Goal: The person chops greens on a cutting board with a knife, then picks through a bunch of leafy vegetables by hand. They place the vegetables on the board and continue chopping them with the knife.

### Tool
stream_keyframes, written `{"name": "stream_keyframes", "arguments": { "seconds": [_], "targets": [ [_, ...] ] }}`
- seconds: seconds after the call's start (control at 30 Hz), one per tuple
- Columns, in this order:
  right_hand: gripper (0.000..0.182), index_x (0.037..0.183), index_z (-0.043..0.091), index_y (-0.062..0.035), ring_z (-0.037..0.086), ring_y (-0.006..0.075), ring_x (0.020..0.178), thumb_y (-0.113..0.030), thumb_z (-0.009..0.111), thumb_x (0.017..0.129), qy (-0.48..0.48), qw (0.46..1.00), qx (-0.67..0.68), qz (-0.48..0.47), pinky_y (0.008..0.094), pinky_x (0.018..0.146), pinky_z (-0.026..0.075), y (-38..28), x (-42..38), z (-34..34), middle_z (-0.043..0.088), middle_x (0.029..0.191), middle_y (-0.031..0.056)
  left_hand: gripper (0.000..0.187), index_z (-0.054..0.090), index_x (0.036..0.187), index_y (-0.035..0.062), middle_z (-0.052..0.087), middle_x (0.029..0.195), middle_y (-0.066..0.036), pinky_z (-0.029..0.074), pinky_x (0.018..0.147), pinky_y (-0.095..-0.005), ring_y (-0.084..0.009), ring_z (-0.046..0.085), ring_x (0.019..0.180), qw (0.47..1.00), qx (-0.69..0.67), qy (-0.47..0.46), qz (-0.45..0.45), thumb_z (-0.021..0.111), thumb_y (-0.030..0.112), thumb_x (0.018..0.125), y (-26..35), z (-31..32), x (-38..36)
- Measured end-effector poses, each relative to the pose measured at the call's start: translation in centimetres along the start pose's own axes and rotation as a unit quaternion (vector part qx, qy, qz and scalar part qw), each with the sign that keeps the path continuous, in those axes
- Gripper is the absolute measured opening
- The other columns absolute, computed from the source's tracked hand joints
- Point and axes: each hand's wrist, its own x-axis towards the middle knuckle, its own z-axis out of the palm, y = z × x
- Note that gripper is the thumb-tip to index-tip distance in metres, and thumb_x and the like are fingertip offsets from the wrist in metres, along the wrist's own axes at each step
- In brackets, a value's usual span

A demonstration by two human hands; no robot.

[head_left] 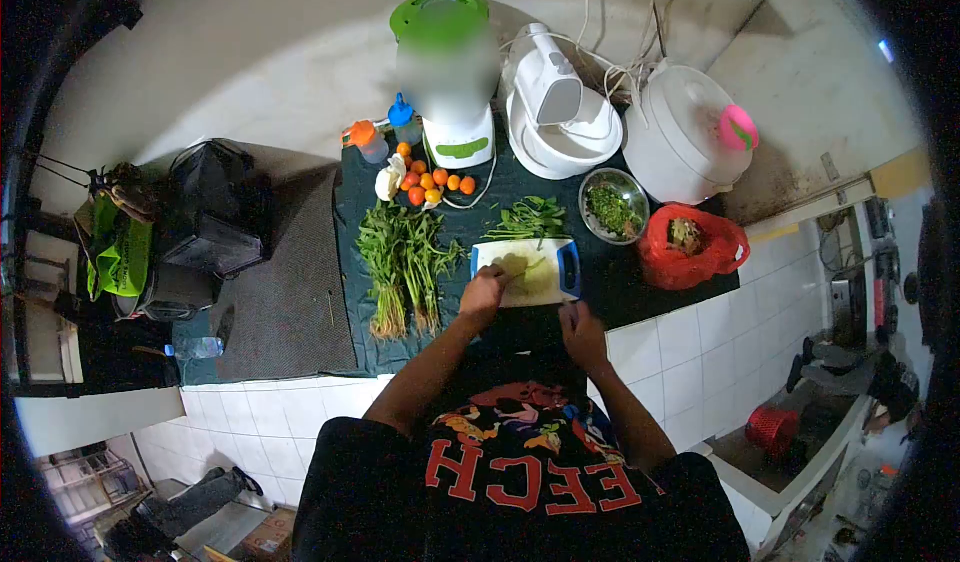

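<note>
A white cutting board [545, 280] with blue ends lies near the counter's front edge. My left hand [484, 298] is closed over the board's left side; what its fingers hold, if anything, is hidden. My right hand [582, 336] is closed at the board's lower right corner, and I cannot make out what is in it. Cut leafy green stems [530, 218] lie just behind the board. Two bundles of leafy greens with roots [405, 272] rest to the left. A metal bowl [590, 230] of chopped greens stands behind the board to the right.
Several tomatoes [416, 195] lie in front of a white blender [458, 127]. A hand mixer [550, 82] sits over a white bowl [540, 162]. Right of them are a large white lidded pot [675, 137] and a red plastic bag [680, 262]. A dark mat [290, 282] covers the counter's left.
</note>
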Motion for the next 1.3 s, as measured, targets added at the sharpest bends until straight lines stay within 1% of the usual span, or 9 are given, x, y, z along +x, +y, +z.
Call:
{"name": "stream_keyframes", "arguments": {
  "seconds": [0.6, 0.7, 0.9, 1.03, 1.1, 1.13, 1.2, 1.23, 1.3],
  "targets": [
    [0.036, 0.104, 0.052, -0.0006, 0.064, 0.0515, 0.073, -0.036, 0.049, 0.104, -0.096, 0.993, -0.063, 0.027, 0.0623, 0.064, 0.050, 1.6, -0.7, 5.6, 0.065, 0.078, 0.0299, 0.026, 0.072, 0.105, 0.0082, 0.063, 0.110, -0.015, 0.056, 0.086, -0.0452, -0.0357, 0.061, 0.107, 1.000, 0.022, 0.005, 0.011, 0.055, 0.010, 0.085, 0.0, 0.2, 0.0],
    [0.035, 0.101, 0.053, 0.0007, 0.063, 0.0525, 0.075, -0.034, 0.049, 0.104, -0.031, 0.994, -0.037, -0.093, 0.0620, 0.067, 0.050, 1.1, -0.5, 5.8, 0.065, 0.079, 0.0307, 0.024, 0.072, 0.104, 0.0071, 0.063, 0.107, -0.018, 0.056, 0.084, -0.0469, -0.0376, 0.063, 0.103, 1.000, -0.017, 0.000, -0.012, 0.055, 0.010, 0.087, 0.2, -0.7, 0.3],
    [0.036, 0.099, 0.055, -0.0003, 0.062, 0.0532, 0.080, -0.036, 0.049, 0.104, -0.022, 0.997, 0.079, -0.017, 0.0589, 0.069, 0.047, -1.0, 0.8, 4.2, 0.063, 0.081, 0.0317, 0.022, 0.072, 0.109, 0.0064, 0.068, 0.099, -0.021, 0.054, 0.080, -0.0496, -0.0414, 0.067, 0.089, 0.991, -0.082, 0.070, -0.074, 0.061, 0.012, 0.090, -1.3, -2.5, 0.9],
    [0.037, 0.099, 0.056, -0.0006, 0.063, 0.0514, 0.079, -0.037, 0.051, 0.103, -0.013, 0.999, 0.044, 0.006, 0.0572, 0.065, 0.045, 1.2, -0.8, 2.4, 0.062, 0.081, 0.0311, 0.023, 0.070, 0.111, 0.0058, 0.071, 0.099, -0.021, 0.054, 0.079, -0.0490, -0.0415, 0.067, 0.091, 0.985, -0.105, 0.105, -0.092, 0.065, 0.016, 0.090, -2.0, -3.5, 4.3],
    [0.037, 0.100, 0.056, -0.0009, 0.062, 0.0500, 0.076, -0.037, 0.050, 0.103, 0.024, 0.996, -0.003, -0.085, 0.0563, 0.062, 0.045, 3.8, -1.8, 2.4, 0.061, 0.078, 0.0291, 0.023, 0.069, 0.110, 0.0050, 0.071, 0.096, -0.020, 0.054, 0.079, -0.0496, -0.0418, 0.068, 0.090, 0.981, -0.124, 0.117, -0.094, 0.062, 0.015, 0.091, -1.6, -3.3, 6.5],
    [0.037, 0.100, 0.055, -0.0022, 0.062, 0.0493, 0.073, -0.038, 0.048, 0.104, -0.014, 0.998, 0.046, 0.035, 0.0556, 0.060, 0.045, 0.7, -2.0, 0.1, 0.062, 0.074, 0.0260, 0.022, 0.069, 0.109, 0.0049, 0.071, 0.096, -0.020, 0.054, 0.080, -0.0496, -0.0415, 0.068, 0.090, 0.987, -0.093, 0.100, -0.082, 0.060, 0.014, 0.091, -1.8, -3.2, 7.7],
    [0.037, 0.100, 0.056, -0.0027, 0.062, 0.0497, 0.073, -0.039, 0.048, 0.104, -0.022, 0.997, 0.040, 0.069, 0.0560, 0.059, 0.044, 1.9, -2.9, -0.1, 0.062, 0.074, 0.0260, 0.020, 0.067, 0.103, 0.0032, 0.070, 0.103, -0.019, 0.055, 0.082, -0.0494, -0.0398, 0.067, 0.095, 0.995, -0.027, 0.017, -0.097, 0.055, 0.010, 0.091, -0.4, -4.2, 9.5],
    [0.037, 0.101, 0.056, -0.0031, 0.062, 0.0500, 0.072, -0.039, 0.047, 0.104, -0.029, 0.994, 0.029, 0.100, 0.0564, 0.058, 0.044, 2.5, -3.3, -0.3, 0.062, 0.073, 0.0261, 0.020, 0.067, 0.103, 0.0032, 0.070, 0.103, -0.019, 0.055, 0.082, -0.0494, -0.0398, 0.067, 0.095, 0.995, -0.027, 0.016, -0.094, 0.055, 0.010, 0.091, -0.5, -3.5, 9.7],
    [0.037, 0.100, 0.056, -0.0037, 0.063, 0.0502, 0.073, -0.039, 0.048, 0.104, -0.017, 0.994, 0.032, 0.104, 0.0561, 0.058, 0.045, 2.8, -4.3, -0.8, 0.063, 0.073, 0.0265, 0.021, 0.066, 0.105, 0.0035, 0.067, 0.113, -0.019, 0.055, 0.082, -0.0486, -0.0398, 0.065, 0.101, 0.990, -0.007, 0.116, 0.078, 0.053, 0.008, 0.089, -0.5, -1.7, 9.2]
  ]
}}
